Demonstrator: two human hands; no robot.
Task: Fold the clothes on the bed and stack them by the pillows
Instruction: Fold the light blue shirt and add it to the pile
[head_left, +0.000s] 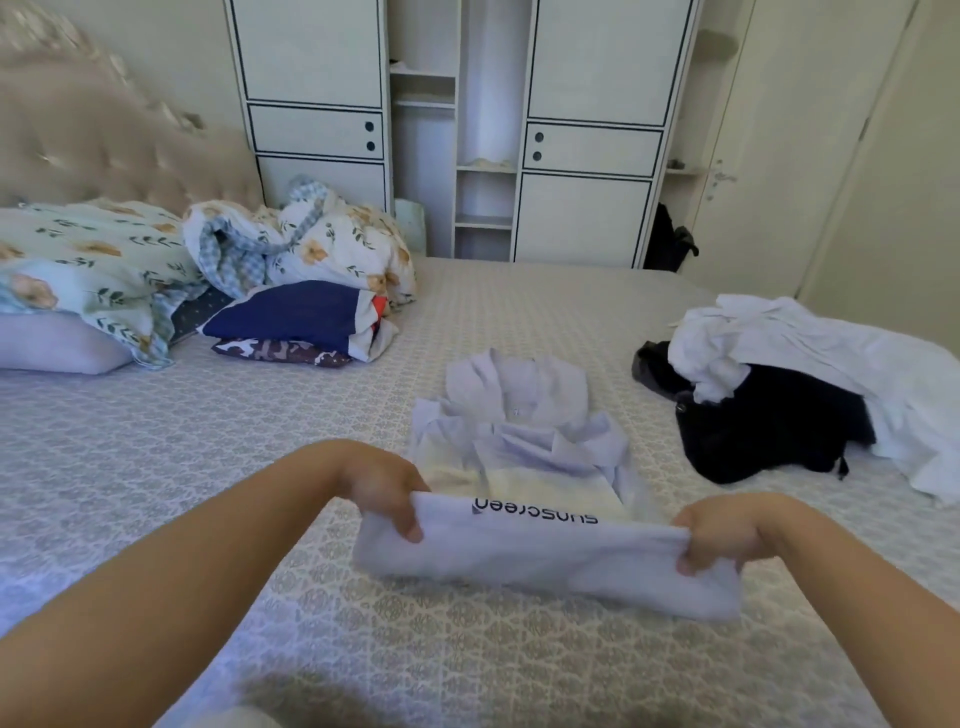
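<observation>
Meanwhile, both hands' grip on white shirt (545, 551) atop bed (208, 467).

Bare bedspread (156, 467) open at left and bottom; right blocked by black-and-white clothes pile (779, 405); upper left by folded stack (296, 322).

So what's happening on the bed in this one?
A person is midway through folding a pale lilac garment printed with "sunscreen". The left hand and right hand each grip one end of its near edge, lifting it off the patterned bedspread. An unfolded pile of white and black clothes waits to the right; folded dark-blue items sit by the pillows.
</observation>
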